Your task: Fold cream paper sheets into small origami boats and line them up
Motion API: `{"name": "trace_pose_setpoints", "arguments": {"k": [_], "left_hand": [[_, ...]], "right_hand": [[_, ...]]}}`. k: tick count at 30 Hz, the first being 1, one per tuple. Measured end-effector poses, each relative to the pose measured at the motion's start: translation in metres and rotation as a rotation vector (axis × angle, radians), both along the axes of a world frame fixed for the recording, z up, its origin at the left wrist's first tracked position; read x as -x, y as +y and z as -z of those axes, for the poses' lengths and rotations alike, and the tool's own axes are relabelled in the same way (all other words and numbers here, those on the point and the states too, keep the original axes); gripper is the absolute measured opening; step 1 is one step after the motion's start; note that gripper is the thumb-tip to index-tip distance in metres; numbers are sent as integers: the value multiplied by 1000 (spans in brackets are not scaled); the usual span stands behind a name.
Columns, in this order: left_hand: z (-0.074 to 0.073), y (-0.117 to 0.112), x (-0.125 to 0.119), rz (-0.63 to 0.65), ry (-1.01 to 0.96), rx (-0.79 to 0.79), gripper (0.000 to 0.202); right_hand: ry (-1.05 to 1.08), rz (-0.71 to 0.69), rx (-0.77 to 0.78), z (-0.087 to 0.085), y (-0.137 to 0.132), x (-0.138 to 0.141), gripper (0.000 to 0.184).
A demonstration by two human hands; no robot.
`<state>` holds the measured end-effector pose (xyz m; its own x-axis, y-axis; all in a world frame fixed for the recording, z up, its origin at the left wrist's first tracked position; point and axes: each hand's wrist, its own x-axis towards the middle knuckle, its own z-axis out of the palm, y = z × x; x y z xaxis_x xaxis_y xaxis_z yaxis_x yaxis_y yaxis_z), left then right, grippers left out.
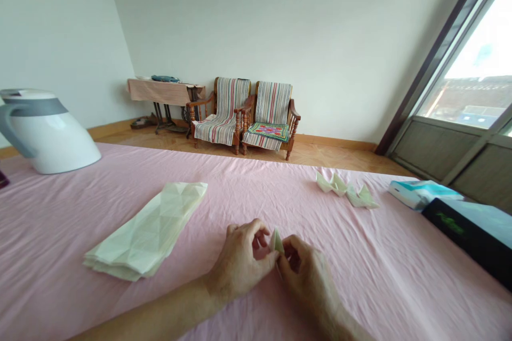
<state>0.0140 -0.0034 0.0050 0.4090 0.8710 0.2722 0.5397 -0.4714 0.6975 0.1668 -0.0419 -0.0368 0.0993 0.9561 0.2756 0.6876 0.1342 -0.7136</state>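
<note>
Between my two hands stands a small folded piece of pale green paper [276, 241], its pointed tip upward. My left hand [245, 253] pinches it from the left with thumb and curled fingers. From the other side my right hand [306, 272] grips its lower right part, and the fingertips of both hands almost meet. The paper's lower part is hidden by my thumbs. To the left lies a stack of creased pale green paper sheets [148, 229]. Folded paper boats [362, 196] sit farther off on the right.
A pink cloth [224, 192] with wrinkles covers the table. At the left stands a white and grey jug [60, 136]. A tissue pack [420, 192] and a black box [460, 229] lie at the right edge. Beyond are two wooden chairs [232, 104] and a small covered table [160, 90].
</note>
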Motion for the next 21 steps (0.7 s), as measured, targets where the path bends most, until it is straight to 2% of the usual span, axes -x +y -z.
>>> {"name": "trace_pose_setpoints", "arguments": {"k": [4, 7, 9, 12, 21], "left_hand": [[1, -2, -1, 0, -10, 12, 24], [4, -3, 0, 12, -7, -3, 25], [6, -3, 1, 27, -8, -21, 23], [8, -3, 3, 74, 17, -47, 25], [11, -2, 13, 221, 41, -85, 26]], "right_hand": [[-31, 44, -7, 4, 1, -6, 13], [-59, 65, -35, 5, 3, -11, 6], [-77, 57, -68, 6, 3, -13, 13], [-88, -13, -117, 3, 3, -13, 23], [-132, -245, -163, -5, -4, -19, 26]]}}
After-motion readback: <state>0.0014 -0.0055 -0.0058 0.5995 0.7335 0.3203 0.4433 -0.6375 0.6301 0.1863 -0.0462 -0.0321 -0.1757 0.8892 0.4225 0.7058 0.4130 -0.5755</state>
